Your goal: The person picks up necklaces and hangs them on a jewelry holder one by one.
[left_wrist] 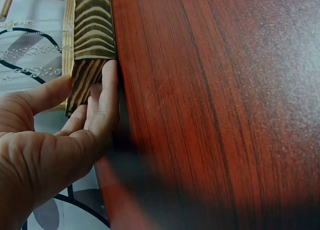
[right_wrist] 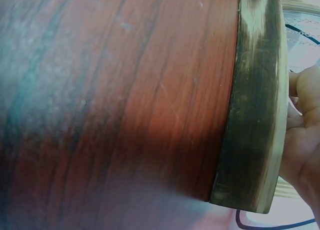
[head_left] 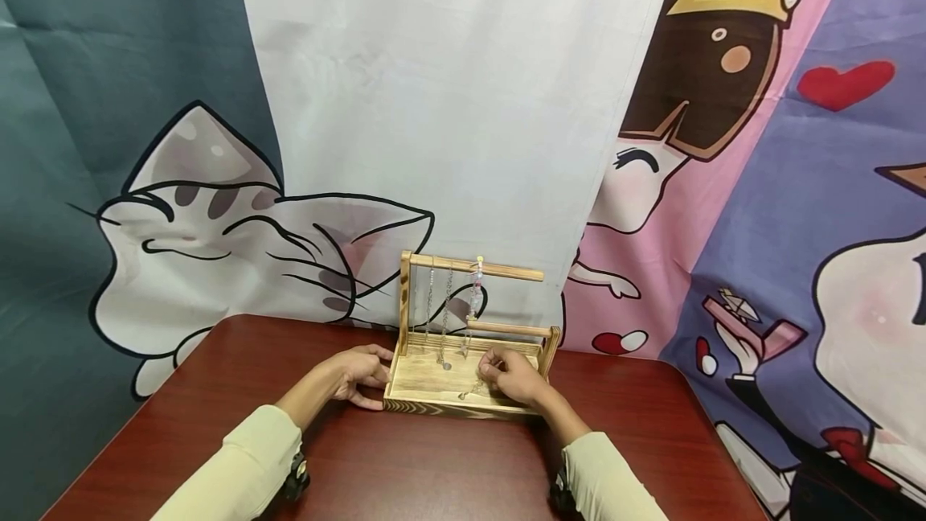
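Note:
A small wooden jewellery stand sits on the red-brown table, with thin chains hanging from its top bar. My left hand holds the left end of the stand's base between thumb and fingers. The left wrist view shows those fingers lying against the scorched wood end. Over the right part of the base, my right hand has curled fingers that seem to pinch a thin chain lying on the board. The right wrist view shows only the base edge and part of that hand.
A cartoon-print cloth backdrop hangs directly behind the table. The stand has a lower rail on its right side. Bare table surface stretches in front of the stand and to both sides.

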